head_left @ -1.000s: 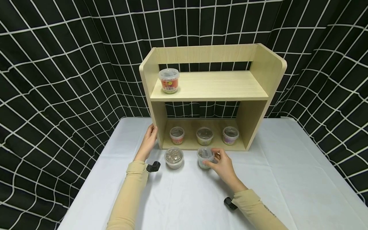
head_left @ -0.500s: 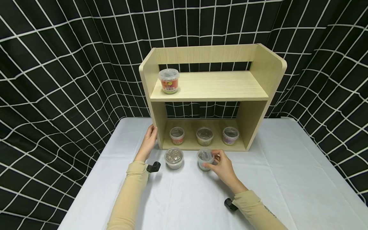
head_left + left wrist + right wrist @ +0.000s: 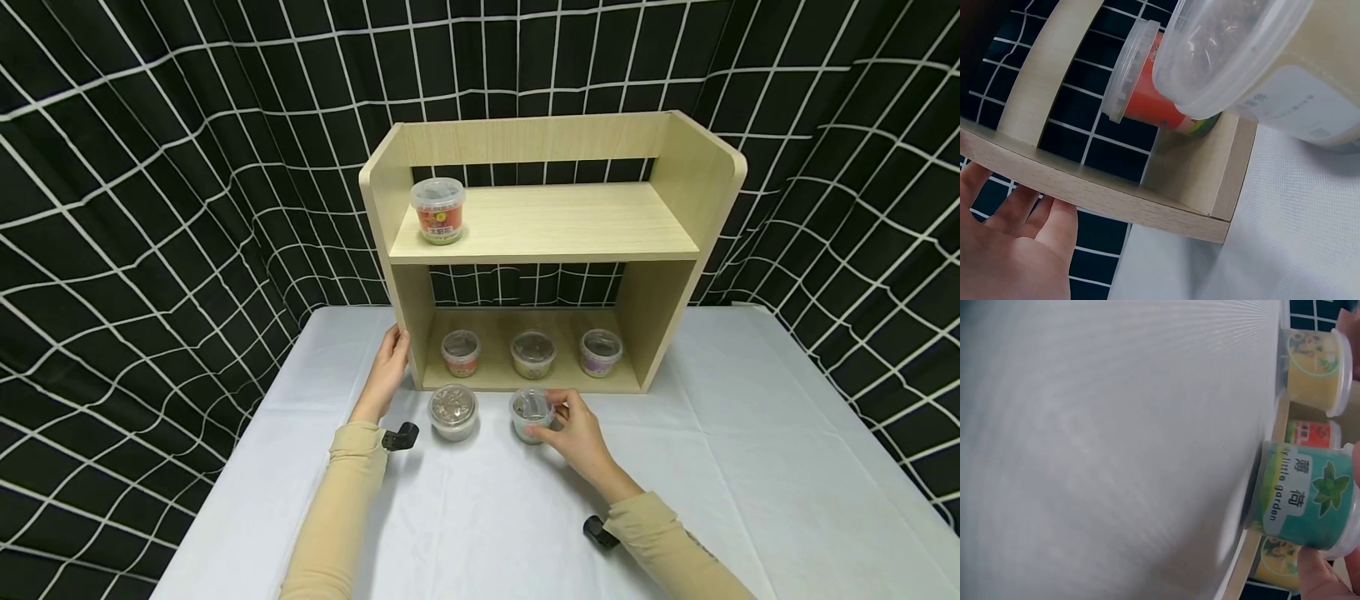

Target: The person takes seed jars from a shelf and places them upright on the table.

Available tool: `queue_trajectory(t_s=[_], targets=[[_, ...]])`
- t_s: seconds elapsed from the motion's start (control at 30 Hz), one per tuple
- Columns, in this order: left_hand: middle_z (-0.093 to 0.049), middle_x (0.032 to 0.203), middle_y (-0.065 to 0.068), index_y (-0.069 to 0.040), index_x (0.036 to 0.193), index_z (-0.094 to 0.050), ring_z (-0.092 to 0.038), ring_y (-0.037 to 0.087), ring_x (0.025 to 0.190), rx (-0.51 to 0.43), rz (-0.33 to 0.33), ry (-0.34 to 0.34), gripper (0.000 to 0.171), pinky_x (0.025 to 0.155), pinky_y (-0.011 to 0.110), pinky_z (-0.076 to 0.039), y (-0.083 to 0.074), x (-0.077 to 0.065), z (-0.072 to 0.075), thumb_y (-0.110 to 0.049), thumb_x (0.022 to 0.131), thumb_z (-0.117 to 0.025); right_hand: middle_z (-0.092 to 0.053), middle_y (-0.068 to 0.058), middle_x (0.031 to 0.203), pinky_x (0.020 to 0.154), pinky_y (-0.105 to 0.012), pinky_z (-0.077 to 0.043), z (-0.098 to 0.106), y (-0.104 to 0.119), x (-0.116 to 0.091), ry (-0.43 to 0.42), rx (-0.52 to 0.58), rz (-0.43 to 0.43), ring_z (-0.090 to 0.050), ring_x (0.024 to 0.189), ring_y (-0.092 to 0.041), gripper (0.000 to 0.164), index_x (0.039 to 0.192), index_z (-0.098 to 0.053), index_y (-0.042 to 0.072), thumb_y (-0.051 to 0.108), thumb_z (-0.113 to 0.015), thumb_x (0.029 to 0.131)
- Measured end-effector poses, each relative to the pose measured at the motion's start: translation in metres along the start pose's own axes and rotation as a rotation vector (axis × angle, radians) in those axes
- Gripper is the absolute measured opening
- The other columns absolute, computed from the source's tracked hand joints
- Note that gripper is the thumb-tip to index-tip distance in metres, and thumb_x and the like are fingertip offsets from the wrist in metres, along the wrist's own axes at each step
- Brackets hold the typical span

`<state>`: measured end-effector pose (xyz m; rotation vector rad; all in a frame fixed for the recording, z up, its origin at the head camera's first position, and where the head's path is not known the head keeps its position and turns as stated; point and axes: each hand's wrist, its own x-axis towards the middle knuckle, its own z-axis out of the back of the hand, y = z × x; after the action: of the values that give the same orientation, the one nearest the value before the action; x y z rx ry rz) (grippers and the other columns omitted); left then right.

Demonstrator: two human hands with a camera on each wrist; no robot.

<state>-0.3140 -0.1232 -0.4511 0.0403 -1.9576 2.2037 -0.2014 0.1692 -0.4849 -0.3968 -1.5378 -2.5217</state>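
My right hand [image 3: 577, 437] pinches a small clear-lidded plastic tub [image 3: 529, 408] between thumb and fingers, just in front of the shelf. In the right wrist view this tub [image 3: 1300, 494] has a green label with a leaf picture and appears to stand on the cloth. My left hand [image 3: 384, 375] rests against the outside of the wooden shelf's left side panel. The left wrist view shows its fingers [image 3: 1054, 234] extended along that panel [image 3: 1091, 190]. Another lidded tub [image 3: 453, 410], yellow-labelled in the right wrist view, stands on the table between the hands.
The two-level wooden shelf [image 3: 555, 258] stands at the back of the white-clothed table [image 3: 480, 533]. A red-labelled tub [image 3: 438, 212] sits at its upper left. Below are a red tub [image 3: 461, 354], a yellowish tub [image 3: 532, 355] and a purple tub [image 3: 600, 353]. Gridded black cloth surrounds everything.
The tub in my right hand has shifted very slightly to the left, its lid's look changing as if turned a little. My left hand stays at the panel.
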Motion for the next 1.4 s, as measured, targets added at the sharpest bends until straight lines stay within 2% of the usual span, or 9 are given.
queue_trajectory(t_s=[0.17,0.43,0.53,0.77,0.93,1.07,1.13,1.3,1.4], targets=[[-0.031,0.132,0.004,-0.023,0.134,-0.025,-0.029,0.02,0.12,0.006,0.005,0.003,0.056,0.099,0.037,-0.026,-0.001,-0.001,0.0,-0.052,0.087,-0.033,-0.044,-0.018,0.115,0.085,-0.032,-0.041,0.002,0.002,-0.002,0.023,-0.001,-0.023,-0.042,0.105,-0.042,0.064,0.105,-0.04,-0.001,0.025,-0.078,0.061],[-0.033,0.131,0.004,-0.021,0.134,-0.026,-0.031,0.019,0.119,-0.003,0.005,-0.016,0.056,0.099,0.037,-0.026,-0.001,-0.001,0.0,-0.051,0.087,-0.034,-0.04,-0.017,0.12,0.089,-0.025,-0.036,0.002,0.002,-0.002,0.079,0.027,-0.11,-0.038,0.113,-0.036,0.068,0.109,-0.038,0.0,0.021,-0.079,0.059],[-0.033,0.131,0.004,-0.022,0.134,-0.026,-0.031,0.019,0.119,0.002,0.003,-0.021,0.055,0.098,0.037,-0.026,-0.001,-0.002,0.0,-0.051,0.087,-0.033,-0.039,-0.017,0.12,0.091,-0.027,-0.036,0.001,0.003,-0.002,0.089,-0.008,-0.095,-0.038,0.113,-0.035,0.073,0.113,-0.036,-0.002,0.022,-0.079,0.059],[-0.035,0.13,0.003,-0.023,0.133,-0.028,-0.034,0.018,0.116,0.002,0.007,-0.031,0.054,0.097,0.037,-0.028,-0.002,-0.002,-0.002,-0.051,0.087,-0.034,-0.036,-0.017,0.123,0.094,-0.039,-0.034,0.008,0.01,0.001,0.066,-0.094,0.003,-0.038,0.112,-0.034,0.089,0.126,-0.029,-0.002,0.027,-0.08,0.058],[-0.035,0.13,0.003,-0.023,0.133,-0.028,-0.034,0.019,0.116,0.001,0.004,-0.023,0.053,0.097,0.039,-0.028,-0.002,-0.001,-0.002,-0.051,0.087,-0.034,-0.03,-0.017,0.13,0.096,-0.038,-0.031,0.025,0.03,0.012,0.105,-0.093,0.02,-0.032,0.117,-0.031,0.098,0.134,-0.02,0.002,0.034,-0.077,0.061],[-0.035,0.13,0.004,-0.022,0.132,-0.029,-0.034,0.019,0.116,-0.007,0.0,-0.021,0.053,0.097,0.038,-0.028,-0.002,0.0,-0.003,-0.05,0.088,-0.034,-0.029,-0.015,0.132,0.098,-0.034,-0.029,0.038,0.058,0.023,0.078,-0.056,0.104,-0.03,0.12,-0.027,0.099,0.136,-0.017,0.005,0.033,-0.076,0.062],[-0.034,0.131,0.004,-0.021,0.133,-0.028,-0.033,0.02,0.117,-0.01,-0.005,-0.014,0.053,0.098,0.038,-0.027,-0.001,0.0,-0.003,-0.049,0.088,-0.034,-0.031,-0.016,0.131,0.097,-0.034,-0.029,0.044,0.08,0.027,0.035,-0.029,0.163,-0.032,0.119,-0.028,0.094,0.135,-0.019,0.003,0.026,-0.076,0.063],[-0.034,0.131,0.004,-0.021,0.133,-0.028,-0.033,0.019,0.118,-0.02,-0.008,-0.014,0.053,0.098,0.038,-0.027,-0.001,0.0,-0.002,-0.049,0.088,-0.035,-0.04,-0.021,0.12,0.094,-0.037,-0.034,0.055,0.139,0.042,-0.135,0.047,0.408,-0.039,0.112,-0.033,0.078,0.128,-0.031,-0.006,0.0,-0.074,0.064],[-0.033,0.131,0.004,-0.022,0.133,-0.028,-0.032,0.019,0.118,-0.028,0.001,-0.014,0.054,0.099,0.037,-0.026,0.0,-0.001,-0.002,-0.05,0.087,-0.035,-0.042,-0.022,0.117,0.092,-0.037,-0.036,0.058,0.164,0.057,-0.203,0.058,0.511,-0.041,0.109,-0.034,0.071,0.124,-0.035,-0.009,-0.006,-0.073,0.064]])
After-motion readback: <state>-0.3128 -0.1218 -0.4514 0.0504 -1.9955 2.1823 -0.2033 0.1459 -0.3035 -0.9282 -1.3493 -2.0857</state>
